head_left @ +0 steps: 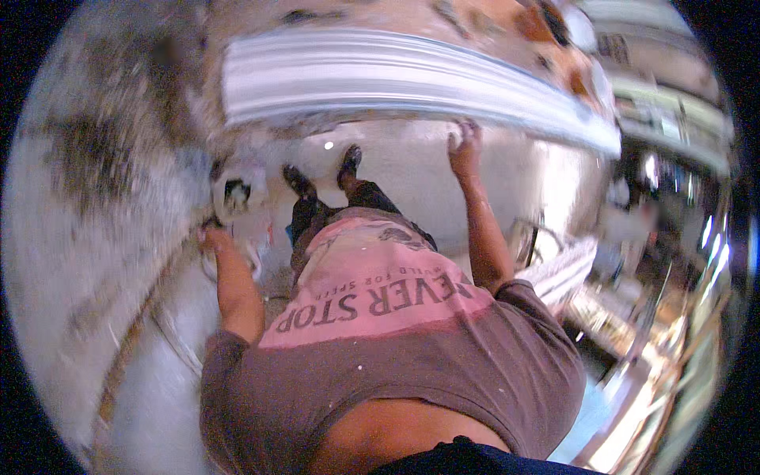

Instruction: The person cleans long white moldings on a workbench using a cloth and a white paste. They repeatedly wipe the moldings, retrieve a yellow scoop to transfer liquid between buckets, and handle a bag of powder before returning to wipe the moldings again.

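Note:
My right hand (465,149) is stretched forward, thumb and fingers apart, with nothing visible in it. Its fingertips come close to the lower edge of a long white ribbed piece (396,79), perhaps a stack of strips or a panel; whether they touch it I cannot tell. Down at my left side, my left hand (210,237) is smeared by motion and its fingers do not show plainly. Just ahead of that hand is a whitish container (231,196) with a dark patch or opening. Any contact between the two is unclear.
Grey floor (404,166) lies around my dark shoes (299,182). Beyond the white piece is a brown surface (475,20) with blurred items on it. Cluttered long pieces and frames (633,332) stand on my right. A stained, blurred grey surface (95,206) spreads on the left.

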Motion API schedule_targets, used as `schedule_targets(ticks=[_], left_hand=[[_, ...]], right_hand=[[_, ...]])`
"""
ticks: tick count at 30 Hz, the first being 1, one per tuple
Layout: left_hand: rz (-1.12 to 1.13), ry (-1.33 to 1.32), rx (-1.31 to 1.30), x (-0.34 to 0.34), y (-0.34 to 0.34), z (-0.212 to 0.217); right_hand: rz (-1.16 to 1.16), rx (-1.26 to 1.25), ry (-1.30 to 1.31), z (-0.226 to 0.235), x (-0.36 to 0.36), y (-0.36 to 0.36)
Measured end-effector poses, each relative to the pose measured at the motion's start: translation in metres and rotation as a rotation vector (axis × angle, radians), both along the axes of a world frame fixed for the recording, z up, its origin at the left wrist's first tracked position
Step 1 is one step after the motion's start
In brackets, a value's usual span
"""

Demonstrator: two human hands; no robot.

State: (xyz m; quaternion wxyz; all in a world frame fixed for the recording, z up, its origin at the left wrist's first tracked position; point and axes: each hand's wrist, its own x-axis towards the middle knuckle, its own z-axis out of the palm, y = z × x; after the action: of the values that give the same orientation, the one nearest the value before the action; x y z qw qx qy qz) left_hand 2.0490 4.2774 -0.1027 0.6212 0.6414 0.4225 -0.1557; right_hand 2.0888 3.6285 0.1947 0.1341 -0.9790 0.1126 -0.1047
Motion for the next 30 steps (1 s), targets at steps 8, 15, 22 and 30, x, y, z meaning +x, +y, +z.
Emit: schedule_targets(ticks=[8,15,22,30], left_hand=[[-1.236,0.058,0.698,0.032,-0.067,0.148],[-1.631,-0.243,0.933,0.012,-0.171,0.299],[-1.869,0.249,1.030,0.047,-0.284,0.258],[-1.311,0.403,0.033,0.059,-0.677,0.134]], right_hand=[[-0.557,0.104,0.332,-0.092,-0.231,-0.054],[-0.944,0.210,0.946,-0.198,-0.460,-0.103],[-0.859,0.383,0.820,-0.222,-0.489,-0.167],[-1.292,0.641,0.311,-0.171,-0.494,-0.259]])
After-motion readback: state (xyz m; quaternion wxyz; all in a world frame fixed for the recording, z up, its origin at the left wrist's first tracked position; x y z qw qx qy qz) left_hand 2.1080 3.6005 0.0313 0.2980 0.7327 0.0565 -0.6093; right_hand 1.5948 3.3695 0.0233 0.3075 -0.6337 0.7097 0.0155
